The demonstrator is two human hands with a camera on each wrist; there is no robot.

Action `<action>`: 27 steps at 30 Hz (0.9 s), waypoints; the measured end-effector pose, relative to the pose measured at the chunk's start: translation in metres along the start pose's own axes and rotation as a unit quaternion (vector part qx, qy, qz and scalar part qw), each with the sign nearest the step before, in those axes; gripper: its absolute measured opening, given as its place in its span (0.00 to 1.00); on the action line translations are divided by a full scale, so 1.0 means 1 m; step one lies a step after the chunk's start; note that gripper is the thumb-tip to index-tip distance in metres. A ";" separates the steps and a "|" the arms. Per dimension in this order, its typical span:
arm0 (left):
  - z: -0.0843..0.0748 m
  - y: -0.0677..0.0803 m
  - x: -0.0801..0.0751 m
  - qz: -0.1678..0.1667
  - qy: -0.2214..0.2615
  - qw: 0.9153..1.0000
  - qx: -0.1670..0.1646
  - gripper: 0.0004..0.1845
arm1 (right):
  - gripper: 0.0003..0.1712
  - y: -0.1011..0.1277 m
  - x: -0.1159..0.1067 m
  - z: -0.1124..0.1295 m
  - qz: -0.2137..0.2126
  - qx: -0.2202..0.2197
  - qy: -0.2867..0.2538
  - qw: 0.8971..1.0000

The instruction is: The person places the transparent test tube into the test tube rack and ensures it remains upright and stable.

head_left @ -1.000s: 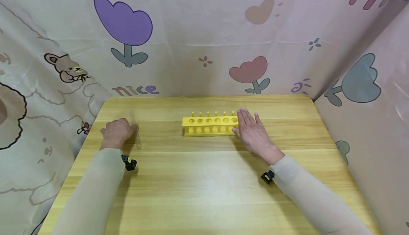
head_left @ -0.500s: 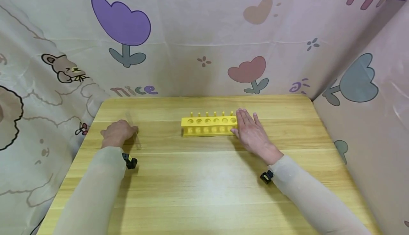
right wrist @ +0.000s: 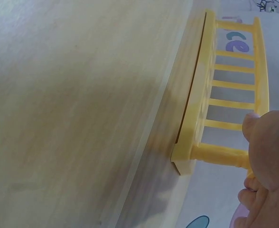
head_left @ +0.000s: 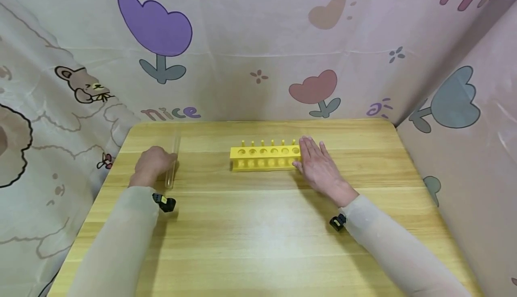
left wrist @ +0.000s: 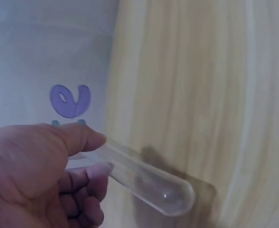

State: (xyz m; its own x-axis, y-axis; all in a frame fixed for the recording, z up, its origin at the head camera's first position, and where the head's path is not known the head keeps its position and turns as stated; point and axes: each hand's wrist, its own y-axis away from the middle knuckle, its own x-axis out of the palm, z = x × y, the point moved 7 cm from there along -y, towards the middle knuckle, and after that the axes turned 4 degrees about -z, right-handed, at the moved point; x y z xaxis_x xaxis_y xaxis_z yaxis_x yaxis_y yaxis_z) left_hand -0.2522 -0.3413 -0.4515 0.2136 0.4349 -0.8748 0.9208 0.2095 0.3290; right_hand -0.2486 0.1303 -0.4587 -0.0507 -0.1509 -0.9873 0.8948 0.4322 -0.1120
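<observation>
Glass of the clear test tube (left wrist: 144, 178) looks light, slippery and fragile, so the left hand (head_left: 152, 164) pinches its middle between thumb and curled fingers (left wrist: 89, 183), while the right hand (head_left: 319, 167) rests with straight fingers against the yellow test tube rack (head_left: 264, 157).

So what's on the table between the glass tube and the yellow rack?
Nothing: in the head view, only bare wooden table lies between the glass tube and the yellow rack.

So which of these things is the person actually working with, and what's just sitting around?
In use:
- clear test tube, pinched in the left hand
- yellow tube rack, its right end steadied by the right hand, fingers straight

Just there:
- wooden table
- flower-print curtain behind and at the sides
</observation>
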 end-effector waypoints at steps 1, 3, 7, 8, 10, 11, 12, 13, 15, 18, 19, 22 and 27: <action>-0.002 0.000 -0.002 -0.008 0.005 1.000 0.008 0.30 | 0.46 0.000 0.000 0.000 0.001 0.001 0.001 1.000; -0.006 0.001 -0.006 -0.025 0.018 0.999 0.015 0.30 | 0.46 0.000 0.000 -0.001 0.002 0.002 -0.001 1.000; -0.013 0.004 -0.015 -0.070 0.037 0.997 0.018 0.26 | 0.46 -0.001 0.001 -0.002 0.005 0.005 -0.002 1.000; -0.015 0.005 -0.018 -0.083 0.040 0.996 0.019 0.25 | 0.46 -0.001 0.001 -0.002 0.005 0.005 -0.003 1.000; -0.018 0.008 -0.023 -0.106 0.045 0.993 0.024 0.24 | 0.46 -0.002 0.002 -0.003 0.003 0.004 -0.002 1.000; -0.021 0.010 -0.025 -0.116 0.047 0.992 0.027 0.24 | 0.46 -0.002 0.002 -0.003 0.002 0.003 -0.002 1.000; -0.023 0.011 -0.027 -0.125 0.048 0.990 0.031 0.24 | 0.46 -0.002 0.002 -0.003 0.001 0.003 -0.002 1.000; -0.025 0.013 -0.029 -0.134 0.050 0.989 0.035 0.24 | 0.46 -0.002 0.002 -0.003 0.001 0.003 -0.003 1.000; -0.032 0.018 -0.031 -0.155 0.051 0.985 0.054 0.24 | 0.46 -0.002 0.001 -0.003 0.002 0.003 -0.004 1.000; -0.045 0.025 -0.033 -0.190 0.052 0.976 0.092 0.23 | 0.46 -0.002 0.001 -0.003 0.003 0.003 -0.008 1.000; -0.049 0.027 -0.033 -0.200 0.054 0.973 0.106 0.22 | 0.46 -0.002 0.001 -0.003 0.004 0.003 -0.009 1.000; -0.060 0.034 -0.031 -0.221 0.059 0.964 0.138 0.21 | 0.45 -0.002 0.001 -0.003 0.006 0.003 -0.010 1.000; -0.074 0.045 -0.029 -0.235 0.056 0.957 0.163 0.18 | 0.45 -0.002 0.001 -0.002 0.005 0.002 -0.011 1.000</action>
State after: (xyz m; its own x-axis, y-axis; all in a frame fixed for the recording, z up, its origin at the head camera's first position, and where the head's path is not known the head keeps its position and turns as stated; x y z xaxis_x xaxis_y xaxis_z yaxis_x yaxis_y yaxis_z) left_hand -0.2414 -0.2795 -0.3854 -0.2691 0.4542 -0.8493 0.9631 0.1291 -0.2362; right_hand -0.2510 0.1310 -0.4592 -0.0317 -0.1652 -0.9857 0.8973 0.4297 -0.1009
